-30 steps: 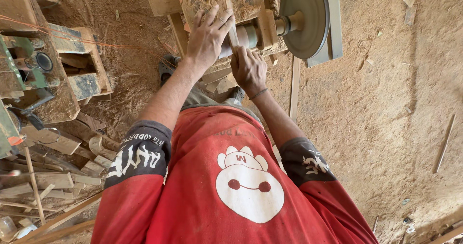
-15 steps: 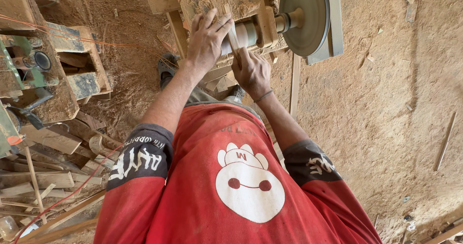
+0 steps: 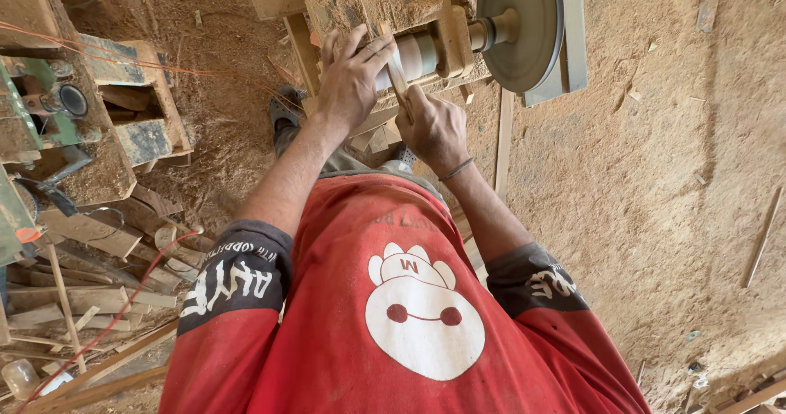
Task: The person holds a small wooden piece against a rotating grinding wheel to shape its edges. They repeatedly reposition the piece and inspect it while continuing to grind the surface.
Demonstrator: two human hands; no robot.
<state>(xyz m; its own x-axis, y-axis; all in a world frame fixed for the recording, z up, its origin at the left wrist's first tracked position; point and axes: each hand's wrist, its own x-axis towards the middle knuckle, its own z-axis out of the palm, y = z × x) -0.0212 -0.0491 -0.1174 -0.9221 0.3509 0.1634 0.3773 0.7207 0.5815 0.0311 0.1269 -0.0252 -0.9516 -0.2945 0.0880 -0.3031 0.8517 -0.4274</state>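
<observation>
— fingers (image 3: 372,52) of your left hand (image 3: 348,86) lie spread over the pale wooden cylinder (image 3: 413,56) on the lathe, not clenched, only resting on top with the palm behind. why do you hold it so?

— i think you steady the tool there. your right hand (image 3: 430,127) is closed around the thin wooden-handled tool (image 3: 399,78), and the tool runs up between both hands to touch the cylinder just beside your left fingers. one hand grips, the other presses and guides — so the tip does not jump.

— and where is the cylinder itself?

— it sits sideways between the wooden blocks of the lathe frame (image 3: 368,0), above your hands in the picture. to its right the shaft goes to the big grey pulley wheel (image 3: 520,25). you stand close to it, your body over the frame, so both arms are short and firm.

— what is around you?

— sawdust floor (image 3: 655,176) on your right, with a few thin sticks. on your left a pile of wood scraps (image 3: 90,299) and a wooden box (image 3: 123,95) with a red string (image 3: 123,312) near it. under the lathe i see a dark sandal (image 3: 286,111), probably your foot placed forward for balance.
</observation>
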